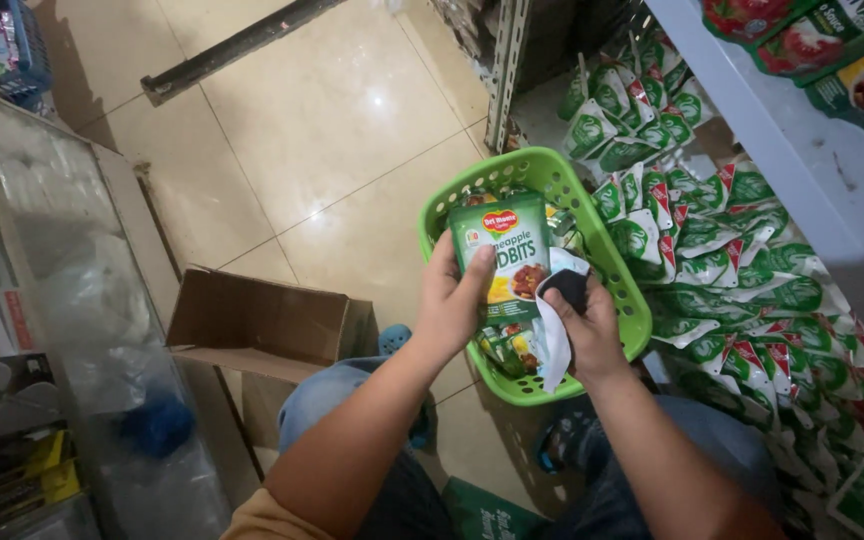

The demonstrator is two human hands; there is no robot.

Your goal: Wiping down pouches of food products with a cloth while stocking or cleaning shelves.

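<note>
Left hand (449, 312) grip holding green pouch (502, 255), right hand (582, 325) wiping with cloth (555, 335)

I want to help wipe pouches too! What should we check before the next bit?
1. Left hand grips the pouch firmly: ok.
2. Right hand has the cloth against the pouch: ok.
3. Pouch front faces up so it can be seen: ok.
4. Basket sits right under the hands: ok.
5. Shelf has a free gap among its pouches: cannot tell.
6. Pouch surface is already clean: cannot tell.
</note>
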